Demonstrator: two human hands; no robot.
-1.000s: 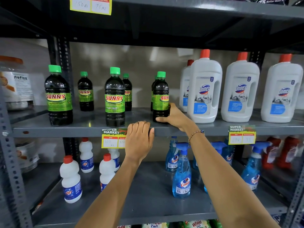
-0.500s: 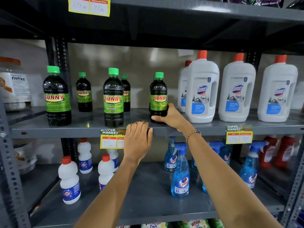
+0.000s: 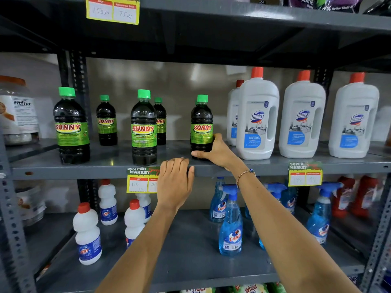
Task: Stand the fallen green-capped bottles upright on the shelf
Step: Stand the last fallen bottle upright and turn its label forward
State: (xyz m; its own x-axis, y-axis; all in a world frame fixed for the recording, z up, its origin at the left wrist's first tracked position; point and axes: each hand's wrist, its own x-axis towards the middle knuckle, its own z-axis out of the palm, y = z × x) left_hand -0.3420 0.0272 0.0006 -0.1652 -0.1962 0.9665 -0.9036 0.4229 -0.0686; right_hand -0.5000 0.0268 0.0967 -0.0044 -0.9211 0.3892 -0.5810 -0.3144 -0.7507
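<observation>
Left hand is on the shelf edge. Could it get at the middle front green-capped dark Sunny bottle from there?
Probably yes. The left hand hooks the front edge of the grey metal shelf just right of that green-capped dark bottle, with bare shelf between and open headroom above.

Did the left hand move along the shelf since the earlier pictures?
No. The left hand holds the shelf edge at the right end of the yellow price tag, as before; the right hand grips a bottle.
</observation>
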